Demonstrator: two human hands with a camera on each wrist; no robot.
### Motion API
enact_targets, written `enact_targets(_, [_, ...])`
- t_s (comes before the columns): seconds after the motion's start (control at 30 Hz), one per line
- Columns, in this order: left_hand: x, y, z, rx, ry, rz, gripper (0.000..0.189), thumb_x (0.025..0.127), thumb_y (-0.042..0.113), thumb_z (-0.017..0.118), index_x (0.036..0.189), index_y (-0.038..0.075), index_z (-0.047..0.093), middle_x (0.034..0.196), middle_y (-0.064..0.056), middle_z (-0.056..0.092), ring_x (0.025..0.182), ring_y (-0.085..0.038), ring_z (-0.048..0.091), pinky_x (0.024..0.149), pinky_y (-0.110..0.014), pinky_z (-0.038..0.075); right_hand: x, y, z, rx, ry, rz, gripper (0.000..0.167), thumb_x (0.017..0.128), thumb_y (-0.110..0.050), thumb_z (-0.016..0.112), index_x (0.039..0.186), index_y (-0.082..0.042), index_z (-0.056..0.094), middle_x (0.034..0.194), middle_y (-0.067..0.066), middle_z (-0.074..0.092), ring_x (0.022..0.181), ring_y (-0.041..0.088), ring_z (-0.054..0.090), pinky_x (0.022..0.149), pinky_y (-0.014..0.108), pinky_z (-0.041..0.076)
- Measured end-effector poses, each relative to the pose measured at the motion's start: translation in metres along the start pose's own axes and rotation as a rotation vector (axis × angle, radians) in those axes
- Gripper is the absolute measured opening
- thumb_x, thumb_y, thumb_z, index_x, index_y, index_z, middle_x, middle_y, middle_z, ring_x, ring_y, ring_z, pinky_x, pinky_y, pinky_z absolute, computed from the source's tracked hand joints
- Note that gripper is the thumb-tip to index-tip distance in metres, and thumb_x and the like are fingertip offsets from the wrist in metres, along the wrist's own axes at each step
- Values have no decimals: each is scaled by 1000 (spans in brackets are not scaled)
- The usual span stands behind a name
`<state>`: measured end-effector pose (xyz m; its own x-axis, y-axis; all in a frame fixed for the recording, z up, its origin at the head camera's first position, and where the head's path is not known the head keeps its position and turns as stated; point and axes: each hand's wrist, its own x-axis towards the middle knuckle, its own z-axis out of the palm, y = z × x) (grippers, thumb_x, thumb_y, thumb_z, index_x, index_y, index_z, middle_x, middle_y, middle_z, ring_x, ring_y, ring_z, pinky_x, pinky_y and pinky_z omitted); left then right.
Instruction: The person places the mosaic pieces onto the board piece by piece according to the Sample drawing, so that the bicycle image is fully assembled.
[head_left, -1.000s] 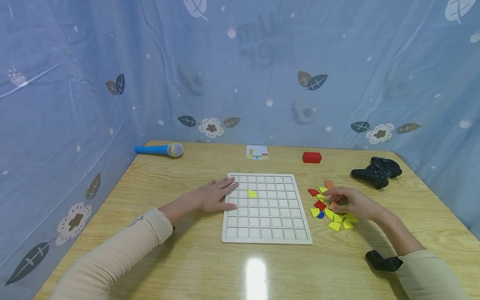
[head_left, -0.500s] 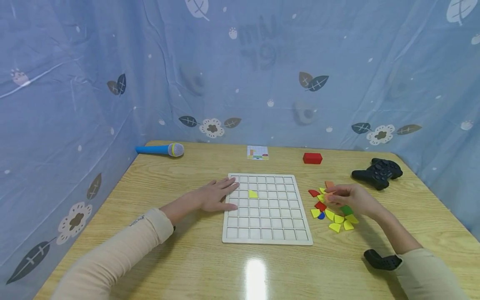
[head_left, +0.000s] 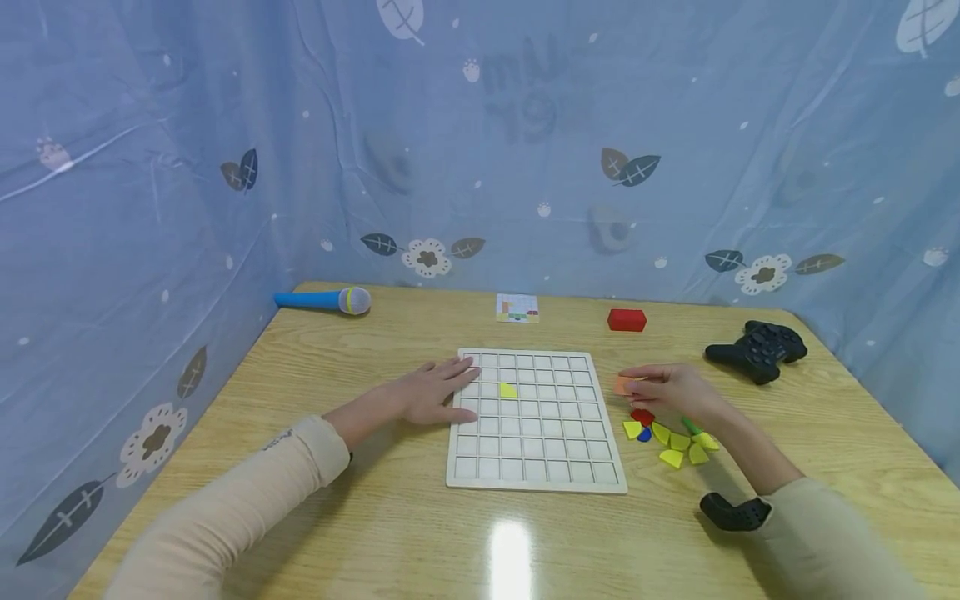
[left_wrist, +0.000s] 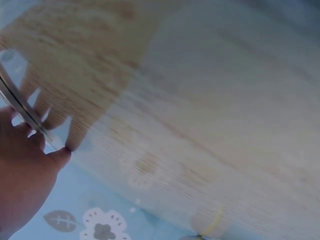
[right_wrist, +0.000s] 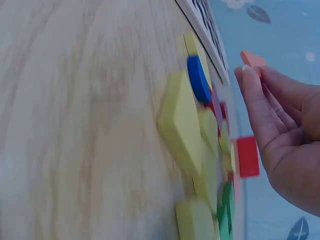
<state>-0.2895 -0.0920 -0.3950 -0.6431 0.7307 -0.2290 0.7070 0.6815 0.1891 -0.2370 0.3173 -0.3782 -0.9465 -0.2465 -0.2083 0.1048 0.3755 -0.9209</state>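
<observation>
A white grid board lies on the table, with one yellow quarter-round piece in a cell of its upper left part. My left hand rests with spread, straight fingers on the board's left edge. Between thumb and fingers my right hand pinches an orange piece, held above the table just right of the board; the right wrist view shows this orange piece at the fingertips. Below that hand lies a loose pile of yellow pieces, a blue piece, red pieces and a green piece, partly hidden.
Behind the board lies a small printed pattern card. A red block stands to its right, and a black game controller is at the far right. A blue toy microphone lies at the back left. A patterned curtain encloses the table.
My right hand has picked the orange piece from the pile and carried it up and left toward the board. The left hand keeps its place on the board.
</observation>
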Motion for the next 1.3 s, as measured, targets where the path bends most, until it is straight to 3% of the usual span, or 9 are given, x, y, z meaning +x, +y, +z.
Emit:
enact_targets(0.13, [0, 0, -1, 2, -4, -1, 82, 94, 65, 35, 155, 18, 9, 159, -6, 2, 144, -24, 1, 113, -51, 9, 10, -5, 13, 32, -42, -15, 49, 95, -14, 60, 134, 12, 45, 112, 16, 65, 96, 25, 66, 83, 36, 53])
enact_targets(0.37, [1, 0, 0, 0, -2, 3, 83, 94, 66, 35, 155, 17, 8, 159, -6, 1, 144, -24, 0, 113, -51, 8, 27, -21, 43, 94, -17, 45, 39, 92, -10, 64, 126, 8, 56, 103, 10, 68, 87, 19, 68, 79, 33, 54])
enact_targets(0.7, [-1, 3, -1, 19, 0, -7, 83, 94, 66, 34, 155, 17, 9, 159, -5, 2, 144, -25, 1, 113, -50, 9, 46, -32, 77, 92, -70, -11, 34, 91, -4, 63, 123, 8, 58, 104, 13, 68, 87, 21, 68, 78, 34, 55])
enact_targets(1.03, [-2, 3, -1, 7, 3, -18, 82, 93, 66, 37, 155, 18, 10, 159, -4, 3, 144, -23, 2, 113, -50, 9, 65, -44, 110, 97, -57, 23, 30, 93, -3, 61, 121, 7, 61, 104, 14, 68, 84, 18, 69, 74, 31, 55])
enact_targets(1.3, [0, 3, 0, 17, -12, -45, 83, 92, 68, 35, 155, 21, 8, 159, -1, 1, 144, -20, 1, 114, -47, 9, 76, -53, 129, 92, -11, 80, 27, 90, -5, 66, 115, 5, 65, 97, 12, 68, 77, 16, 68, 71, 28, 56])
